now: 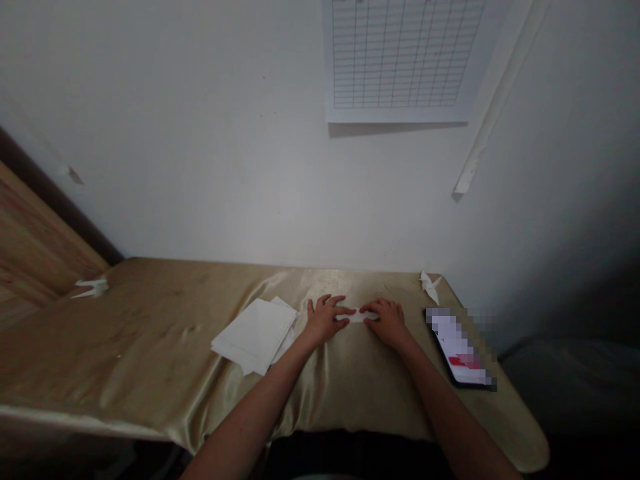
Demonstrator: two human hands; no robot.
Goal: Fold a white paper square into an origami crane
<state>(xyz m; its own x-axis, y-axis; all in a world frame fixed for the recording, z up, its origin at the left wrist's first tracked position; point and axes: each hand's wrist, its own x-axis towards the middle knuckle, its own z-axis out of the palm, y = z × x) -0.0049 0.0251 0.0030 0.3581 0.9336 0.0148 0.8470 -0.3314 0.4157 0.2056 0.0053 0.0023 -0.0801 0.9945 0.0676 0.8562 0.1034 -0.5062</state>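
A small folded strip of white paper [357, 317] lies on the cloth-covered table between my hands. My left hand [327, 319] has its thumb and index finger closed on the strip's left end, its other fingers spread on the cloth. At the right end, my right hand [387, 320] grips the paper with thumb and index finger, the remaining fingers curled. The finer folds are too small to make out. Just left of my left hand is a stack of white paper sheets [255, 333], loosely piled.
A folded paper bird [429, 287] sits at the table's back right corner. Nearer me lies a phone [457, 350] with its screen lit, partly pixelated. Another white paper piece [91, 288] is at the far left. A gridded sheet [400, 60] hangs on the wall behind the gold tablecloth [150, 327].
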